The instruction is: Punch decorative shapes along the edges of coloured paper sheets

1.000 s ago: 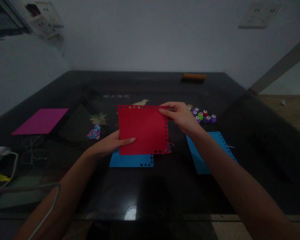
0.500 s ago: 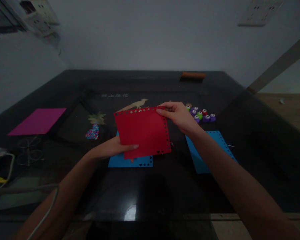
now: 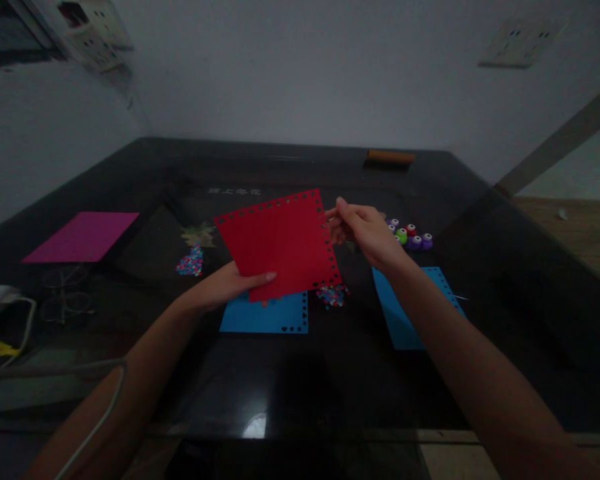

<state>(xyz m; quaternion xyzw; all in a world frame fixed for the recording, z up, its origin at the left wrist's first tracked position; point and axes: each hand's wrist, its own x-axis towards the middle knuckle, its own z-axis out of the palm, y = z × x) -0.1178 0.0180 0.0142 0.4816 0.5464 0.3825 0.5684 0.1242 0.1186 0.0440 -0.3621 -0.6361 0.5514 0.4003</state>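
Currently left fingers grip red paper; right fingers beside edge, hold unclear.

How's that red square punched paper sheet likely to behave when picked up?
The red square punched paper sheet is probably stiff: gripped low by the left hand, it looks nearly flat. It seems thin, so likely light. It might tear along its punched edges.

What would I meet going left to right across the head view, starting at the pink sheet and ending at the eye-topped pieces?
Pink sheet → left confetti pile → red sheet → right hand → eye-topped pieces.
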